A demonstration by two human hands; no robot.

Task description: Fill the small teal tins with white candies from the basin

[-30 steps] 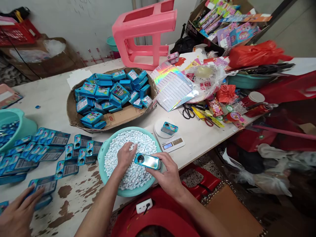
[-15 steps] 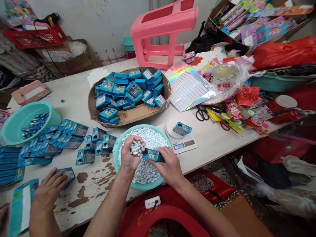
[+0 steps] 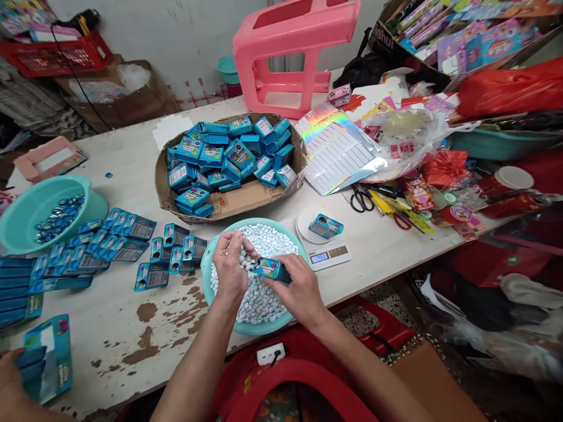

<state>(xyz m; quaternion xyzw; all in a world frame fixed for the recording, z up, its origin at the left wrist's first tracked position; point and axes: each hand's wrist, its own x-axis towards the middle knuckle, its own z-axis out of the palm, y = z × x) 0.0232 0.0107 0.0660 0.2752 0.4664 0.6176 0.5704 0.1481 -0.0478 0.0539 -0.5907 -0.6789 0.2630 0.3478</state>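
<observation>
Cupped over a turquoise basin (image 3: 208, 275) of small pale candies (image 3: 264, 302), my left hand (image 3: 229, 266) holds a handful of those candies. My right hand (image 3: 301, 287) grips a small blue box (image 3: 269, 268), its open end against the candies in my left hand. Another blue box (image 3: 326, 225) lies on a white digital scale (image 3: 332, 255) to the right of the basin. Several small blue boxes (image 3: 152, 275) with round holes stand left of the basin. Behind it, a cardboard tray (image 3: 237, 202) holds a pile of blue boxes.
Another person's hand (image 3: 13, 381) holds blue boxes by a larger blue carton (image 3: 64, 357) at the lower left. A second turquoise basin (image 3: 17, 217) has shiny pieces inside. A pink stool (image 3: 294, 38), scissors (image 3: 361, 199) and a plastic bag (image 3: 396, 146) lie farther back.
My left hand has tilted and curled more, with fewer candies showing in it. The other person's hand has moved from a box on the table down left to the larger carton.
</observation>
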